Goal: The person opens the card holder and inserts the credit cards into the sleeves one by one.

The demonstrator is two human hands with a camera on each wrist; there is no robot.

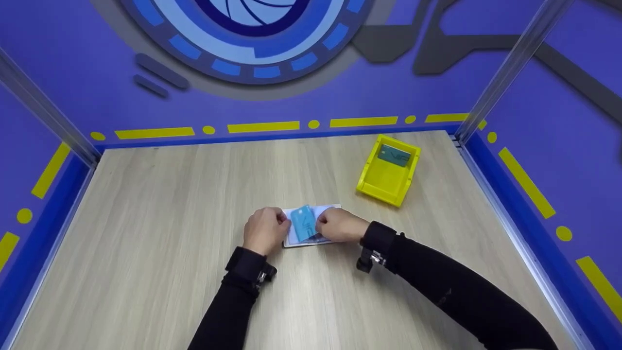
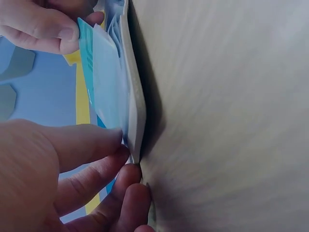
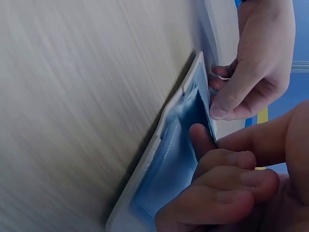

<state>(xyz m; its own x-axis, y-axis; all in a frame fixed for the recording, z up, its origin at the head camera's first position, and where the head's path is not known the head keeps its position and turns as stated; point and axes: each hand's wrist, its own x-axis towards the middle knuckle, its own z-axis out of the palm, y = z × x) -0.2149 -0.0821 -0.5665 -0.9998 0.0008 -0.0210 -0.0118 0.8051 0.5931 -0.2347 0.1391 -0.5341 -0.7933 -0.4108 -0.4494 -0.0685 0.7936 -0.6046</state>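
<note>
A white-edged card holder with clear sleeves (image 1: 290, 239) lies spread on the tabletop. Over its middle is a blue card marked VIP (image 1: 302, 221), tilted. My left hand (image 1: 265, 229) is at the holder's left edge; in the left wrist view its thumb and index finger pinch the edge of a clear sleeve (image 2: 107, 77). From the right side my right hand (image 1: 344, 224) pinches the card, whose teal corner (image 2: 86, 36) shows by its fingertips in the left wrist view. Beneath the right fingers, stacked clear sleeves (image 3: 166, 169) fan out in the right wrist view.
A yellow bin (image 1: 384, 177) stands at the back right of the wooden table (image 1: 170, 218), with another VIP card (image 1: 394, 155) leaning inside its far end. Purple-blue panels (image 1: 301, 107) enclose the table at the back and both sides.
</note>
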